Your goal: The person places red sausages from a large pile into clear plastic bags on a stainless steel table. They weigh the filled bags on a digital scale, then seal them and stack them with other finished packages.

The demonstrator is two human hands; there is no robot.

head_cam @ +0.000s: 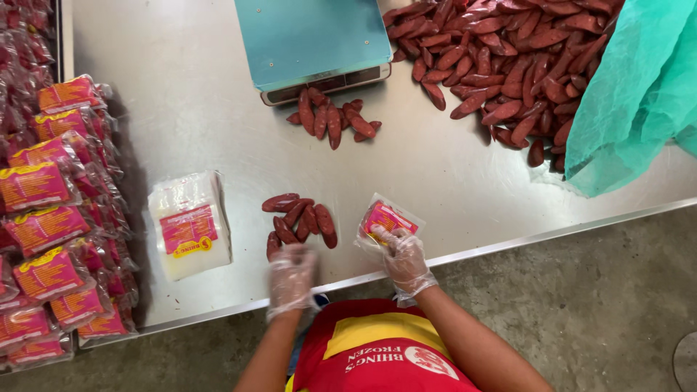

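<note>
I see my gloved right hand (404, 255) gripping an unfilled clear plastic pouch (387, 220); left hand (290, 272) open (blurred) over small red sausages (301, 220), filled packs (45, 225) stacked aside.

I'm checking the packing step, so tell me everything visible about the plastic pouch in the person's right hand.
The pouch is a small, flat bag of clear, glossy plastic with a pink and yellow printed label on its face. It looks empty and thin. It lies tilted on the steel table near the front edge, just right of a small sausage pile without touching it. The gloved right hand pinches its near edge; the gloved left hand stays off it.
</note>
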